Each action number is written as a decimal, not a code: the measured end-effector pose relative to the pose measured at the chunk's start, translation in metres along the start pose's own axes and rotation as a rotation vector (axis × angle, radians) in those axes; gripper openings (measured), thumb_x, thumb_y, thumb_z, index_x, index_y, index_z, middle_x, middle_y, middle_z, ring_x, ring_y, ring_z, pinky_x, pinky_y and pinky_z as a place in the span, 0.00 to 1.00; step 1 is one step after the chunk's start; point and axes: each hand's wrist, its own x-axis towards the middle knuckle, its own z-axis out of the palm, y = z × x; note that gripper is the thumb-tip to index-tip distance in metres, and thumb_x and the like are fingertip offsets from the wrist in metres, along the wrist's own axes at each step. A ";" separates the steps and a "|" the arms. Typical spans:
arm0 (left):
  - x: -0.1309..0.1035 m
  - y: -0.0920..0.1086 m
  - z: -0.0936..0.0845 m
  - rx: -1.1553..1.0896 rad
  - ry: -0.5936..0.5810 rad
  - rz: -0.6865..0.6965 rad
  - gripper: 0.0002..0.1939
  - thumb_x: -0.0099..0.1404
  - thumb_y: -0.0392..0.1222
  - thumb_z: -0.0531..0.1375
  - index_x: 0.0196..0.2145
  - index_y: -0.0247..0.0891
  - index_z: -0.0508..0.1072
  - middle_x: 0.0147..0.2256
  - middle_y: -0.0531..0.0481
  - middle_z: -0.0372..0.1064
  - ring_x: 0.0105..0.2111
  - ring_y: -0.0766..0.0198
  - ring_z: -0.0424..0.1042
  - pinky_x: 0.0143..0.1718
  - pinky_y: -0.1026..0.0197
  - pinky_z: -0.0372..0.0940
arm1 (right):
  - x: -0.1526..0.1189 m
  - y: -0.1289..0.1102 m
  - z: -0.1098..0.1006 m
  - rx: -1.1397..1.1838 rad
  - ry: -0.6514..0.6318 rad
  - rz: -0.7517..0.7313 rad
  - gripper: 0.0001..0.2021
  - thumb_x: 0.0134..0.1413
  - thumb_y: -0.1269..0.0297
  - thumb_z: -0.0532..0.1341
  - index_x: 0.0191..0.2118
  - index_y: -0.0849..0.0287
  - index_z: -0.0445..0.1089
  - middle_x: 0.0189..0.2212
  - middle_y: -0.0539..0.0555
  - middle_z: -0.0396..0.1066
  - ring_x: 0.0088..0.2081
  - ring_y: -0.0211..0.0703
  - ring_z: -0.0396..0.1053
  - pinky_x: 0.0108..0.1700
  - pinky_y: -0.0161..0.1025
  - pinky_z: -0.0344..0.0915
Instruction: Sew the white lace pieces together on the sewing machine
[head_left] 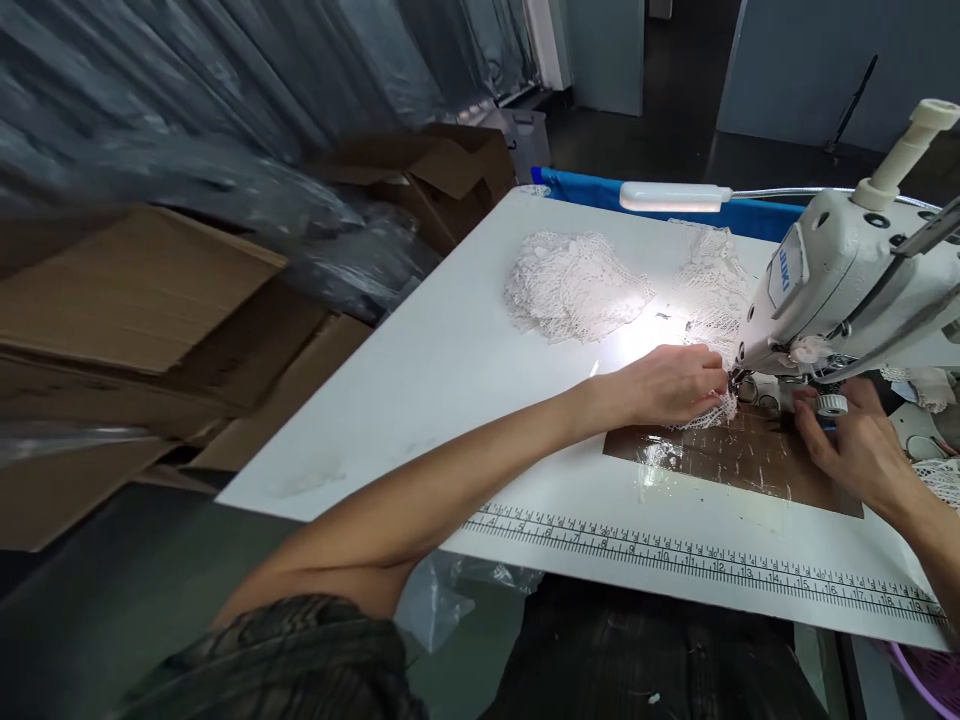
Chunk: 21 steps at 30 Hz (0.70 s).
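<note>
My left hand (679, 385) is closed, fingertips pinched on a white lace piece (709, 412) just left of the needle area of a white sewing machine (847, 270). My right hand (862, 440) reaches under the machine's arm, thumb and forefinger beside a small white knob (832, 405). Its other fingers are partly hidden behind the machine, and what it holds, if anything, does not show. A brown plate (705, 458) lies on the white table under the needle area. More white lace (712, 285) stretches behind my left hand.
A pile of white lace pieces (570, 285) lies on the white table (420, 370). A lit lamp (675, 197) hangs over the back edge. A printed ruler (675, 555) runs along the front. Cardboard boxes (127, 290) stand at left, and lace (941, 480) lies at far right.
</note>
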 end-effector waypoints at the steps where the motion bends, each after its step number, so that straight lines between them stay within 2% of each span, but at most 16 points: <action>1: 0.001 0.001 0.004 -0.016 -0.012 0.020 0.10 0.70 0.37 0.53 0.38 0.34 0.74 0.37 0.45 0.72 0.35 0.64 0.70 0.28 0.64 0.60 | 0.004 -0.003 0.002 0.077 -0.040 0.043 0.18 0.58 0.55 0.49 0.30 0.58 0.72 0.35 0.62 0.71 0.39 0.54 0.68 0.37 0.45 0.65; 5: 0.001 0.003 0.013 -0.068 -0.001 0.069 0.12 0.71 0.37 0.52 0.42 0.35 0.75 0.39 0.43 0.71 0.37 0.63 0.71 0.34 0.63 0.67 | 0.016 -0.018 0.011 0.351 -0.165 0.209 0.15 0.53 0.59 0.51 0.34 0.57 0.73 0.32 0.57 0.74 0.35 0.50 0.71 0.36 0.43 0.67; 8: 0.000 0.000 0.016 -0.105 0.033 0.091 0.13 0.72 0.37 0.51 0.40 0.35 0.75 0.39 0.44 0.71 0.38 0.64 0.71 0.38 0.62 0.69 | 0.017 -0.024 0.015 0.458 -0.139 0.272 0.14 0.51 0.59 0.52 0.35 0.57 0.73 0.32 0.55 0.76 0.35 0.49 0.72 0.36 0.42 0.66; 12: 0.001 -0.003 0.020 -0.145 0.090 0.079 0.13 0.72 0.36 0.48 0.39 0.32 0.72 0.37 0.44 0.71 0.36 0.66 0.70 0.37 0.63 0.69 | 0.011 -0.023 0.015 0.481 -0.069 0.240 0.14 0.51 0.59 0.51 0.34 0.58 0.72 0.33 0.56 0.74 0.34 0.48 0.71 0.36 0.41 0.66; 17: -0.001 -0.005 0.024 -0.165 0.135 0.104 0.14 0.73 0.38 0.48 0.38 0.33 0.72 0.37 0.44 0.71 0.36 0.66 0.71 0.38 0.63 0.69 | 0.006 -0.019 0.016 0.399 -0.010 0.213 0.14 0.53 0.57 0.51 0.28 0.57 0.70 0.27 0.56 0.70 0.28 0.45 0.68 0.30 0.40 0.64; 19: -0.001 -0.005 0.025 -0.144 0.157 0.119 0.15 0.74 0.39 0.48 0.37 0.33 0.72 0.38 0.44 0.71 0.37 0.66 0.72 0.38 0.63 0.70 | 0.004 -0.019 0.018 0.381 -0.019 0.192 0.14 0.55 0.57 0.51 0.28 0.56 0.70 0.28 0.57 0.71 0.29 0.46 0.69 0.30 0.40 0.65; 21: -0.002 -0.004 0.027 -0.113 0.168 0.126 0.16 0.74 0.40 0.48 0.37 0.33 0.73 0.38 0.44 0.72 0.37 0.66 0.72 0.37 0.62 0.70 | 0.002 -0.021 0.019 0.395 -0.047 0.153 0.14 0.56 0.59 0.50 0.32 0.56 0.72 0.32 0.57 0.73 0.34 0.47 0.71 0.34 0.41 0.67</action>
